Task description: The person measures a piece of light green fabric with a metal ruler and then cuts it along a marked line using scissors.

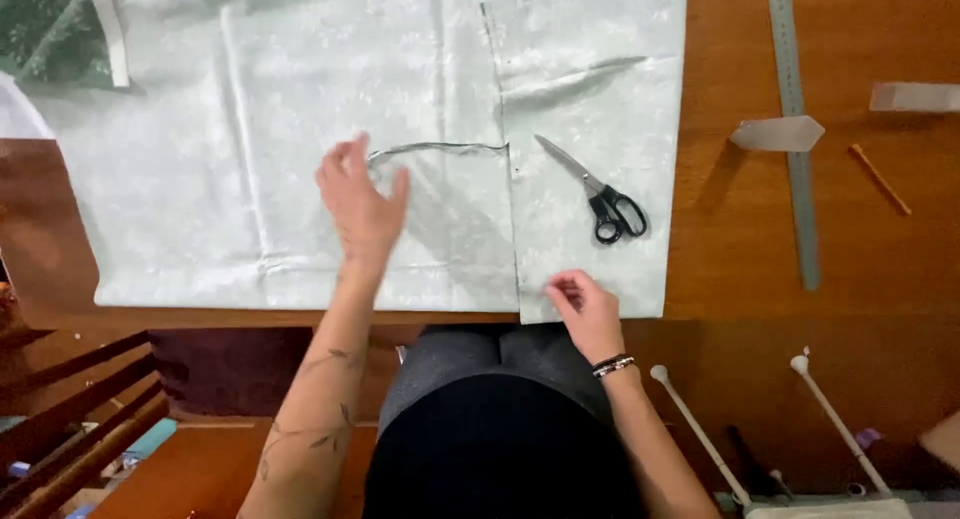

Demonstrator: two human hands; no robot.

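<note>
Flat, perhaps cotton, pale creased cloth (300,129) underhand.

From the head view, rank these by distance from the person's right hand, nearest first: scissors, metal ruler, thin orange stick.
1. Scissors: on the pale fabric, just above the right hand.
2. Metal ruler: on bare wood, farther right.
3. Thin orange stick: beyond the ruler, far right.

A steel ruler (795,129), chalk piece (778,134) and pencil (880,179) lie on the wooden table (860,279).
</note>
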